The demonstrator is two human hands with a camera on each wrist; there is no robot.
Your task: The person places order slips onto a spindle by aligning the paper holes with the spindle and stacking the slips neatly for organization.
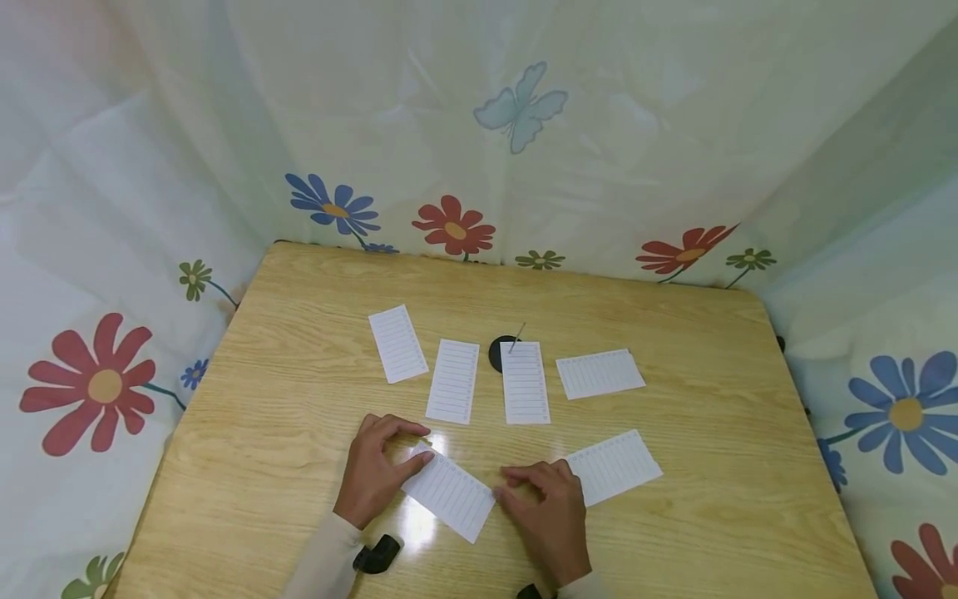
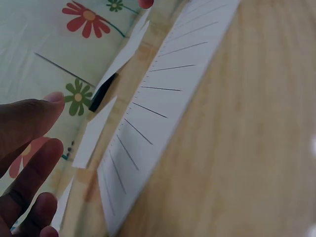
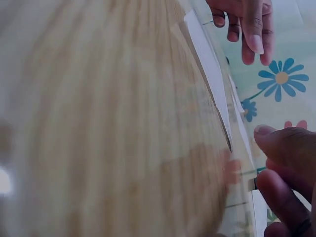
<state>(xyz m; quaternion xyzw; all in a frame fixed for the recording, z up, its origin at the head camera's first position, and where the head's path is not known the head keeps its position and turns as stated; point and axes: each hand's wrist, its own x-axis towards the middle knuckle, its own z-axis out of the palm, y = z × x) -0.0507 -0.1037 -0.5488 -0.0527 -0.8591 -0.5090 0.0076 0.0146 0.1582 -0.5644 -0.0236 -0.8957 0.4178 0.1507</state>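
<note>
A white lined paper card (image 1: 456,497) lies aslant on the near middle of the table, between the two hands. My left hand (image 1: 372,470) is at the card's upper left end, thumb tip over its edge; in the left wrist view the thumb (image 2: 29,116) and fingers stand apart with nothing between them. At the card's right corner is my right hand (image 1: 550,507), fingertips close to the edge. Its thumb (image 3: 284,143) and index finger are bent but apart in the right wrist view. Another lined card (image 1: 617,467) lies just right of that hand.
Farther back lie several more lined cards, among them one (image 1: 398,344) at the left and one (image 1: 600,373) at the right. A thin metal spike rises from a black round base (image 1: 496,355), partly covered by a card (image 1: 526,391). Flowered curtains (image 1: 599,191) surround the wooden table (image 1: 247,416).
</note>
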